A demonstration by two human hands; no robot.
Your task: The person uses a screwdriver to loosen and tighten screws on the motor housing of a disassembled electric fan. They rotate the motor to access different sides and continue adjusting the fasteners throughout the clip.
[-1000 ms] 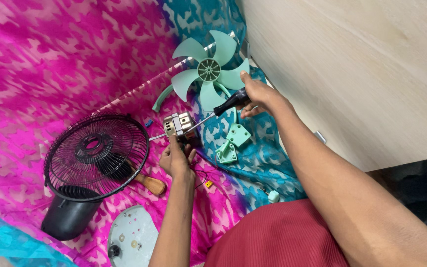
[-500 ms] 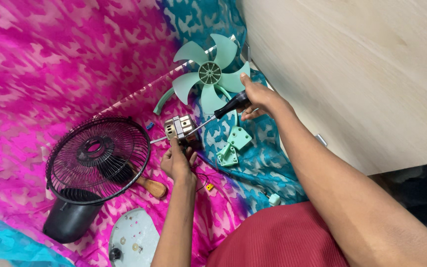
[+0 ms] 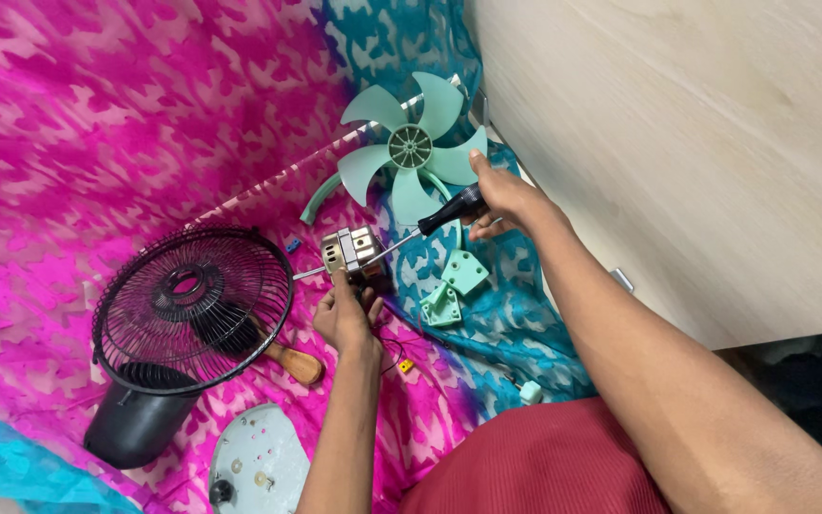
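Nearest us lies a pale round plate (image 3: 257, 464), below the fan motor (image 3: 354, 251) that serves as our landmark; our left hand (image 3: 344, 314) is closed around the motor's lower side, holding it just above the pink and blue cloth (image 3: 68, 114); left of the motor sits a black fan grille (image 3: 187, 305) on its dark base, a wooden handle (image 3: 295, 364) beside it; right of the motor lie two mint brackets (image 3: 454, 286); our right hand (image 3: 501, 195) is wrapped tight around a screwdriver (image 3: 430, 224), its tip meeting the motor; beyond the motor rests a mint fan blade (image 3: 411, 148).
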